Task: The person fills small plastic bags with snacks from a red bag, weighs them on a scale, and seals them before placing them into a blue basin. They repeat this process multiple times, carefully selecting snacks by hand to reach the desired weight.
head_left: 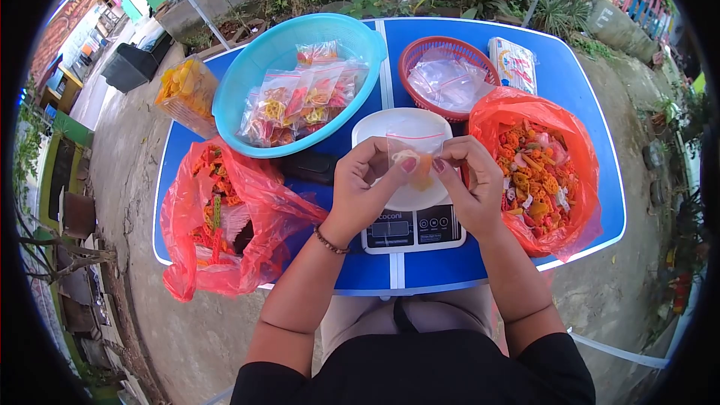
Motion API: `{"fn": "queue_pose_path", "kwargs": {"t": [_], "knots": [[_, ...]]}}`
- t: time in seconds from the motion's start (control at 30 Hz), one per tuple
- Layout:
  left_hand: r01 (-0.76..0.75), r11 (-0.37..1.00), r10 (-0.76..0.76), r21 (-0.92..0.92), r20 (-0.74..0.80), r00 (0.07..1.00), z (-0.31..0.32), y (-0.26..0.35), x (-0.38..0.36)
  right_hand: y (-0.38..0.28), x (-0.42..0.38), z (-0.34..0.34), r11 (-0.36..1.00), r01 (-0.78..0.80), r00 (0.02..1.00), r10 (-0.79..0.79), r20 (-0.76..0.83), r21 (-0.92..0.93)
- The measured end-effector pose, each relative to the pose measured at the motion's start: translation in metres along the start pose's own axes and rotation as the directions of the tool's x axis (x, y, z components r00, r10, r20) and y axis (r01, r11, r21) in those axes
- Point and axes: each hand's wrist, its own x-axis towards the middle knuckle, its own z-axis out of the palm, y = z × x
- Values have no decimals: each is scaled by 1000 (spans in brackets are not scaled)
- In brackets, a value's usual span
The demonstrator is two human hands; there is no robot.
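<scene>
Both hands hold a small clear zip bag (415, 142) with a red line along its top and a few pale and orange snack pieces inside. My left hand (369, 182) pinches its left side between thumb and fingers. On the right side, my right hand (472, 180) grips it the same way. Beneath the bag is a white plate (367, 129) on a digital kitchen scale (415, 234). An open red plastic bag of colourful snacks (536, 172) stands right of my right hand. Another red plastic bag (262, 225) lies left of my left forearm.
A turquoise basin (229, 97) at the back left holds several filled zip bags. Behind the plate is a red basket (409, 60) of clear bags, beside a white printed pack (514, 66). A clear container of yellow snacks (186, 94) stands at the table's left edge. A dark object (309, 167) lies below the basin.
</scene>
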Motion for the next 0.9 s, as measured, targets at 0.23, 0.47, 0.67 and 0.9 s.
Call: {"fn": "queue_pose_path", "kwargs": {"t": [0.23,0.47,0.67,0.9], "knots": [[-29,999,30,31,-45,999,2,0,0,-14,7,0,979,99,986,-71,152,-179],[15,998,-11,61,-56,998,4,2,-1,-11,-3,6,976,-8,995,29,96,-218],[-62,998,62,6,-139,988,5,-5,1,-12,-4,2,971,-39,986,76,151,-236],[3,999,2,48,-105,994,-5,-1,-1,-9,-2,6,988,-18,992,38,123,-156]]}}
